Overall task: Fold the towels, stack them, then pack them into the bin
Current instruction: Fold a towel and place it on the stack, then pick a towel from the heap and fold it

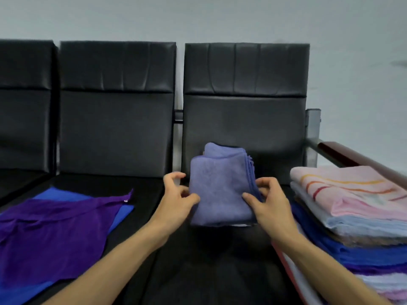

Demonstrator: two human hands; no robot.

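on the left, a purple towel (50,234) lies spread flat on a black seat (145,194), covering most of a blue towel (55,194) spread beneath it; blue shows along its far and right edges. black padded seat backs (116,106) stand in a row behind, against a pale wall (198,16).

the left grip (176,201) is closed on the left edge of a folded lavender towel (220,190), thumb on the near face and lower fingers at the edge, the index finger curled free just beside it. the towel is held upright between both hands, in front of the right-hand seat back, its layered edges turned to the right. whether its lower edge touches the seat cannot be told.

the right grip (268,201) pinches those layered edges, thumb on the near face, fingers curled round the side.

further right, just beside that hand, sits a stack of folded towels (363,256), a pink striped towel (352,190) on top, near a dark red armrest (343,153).
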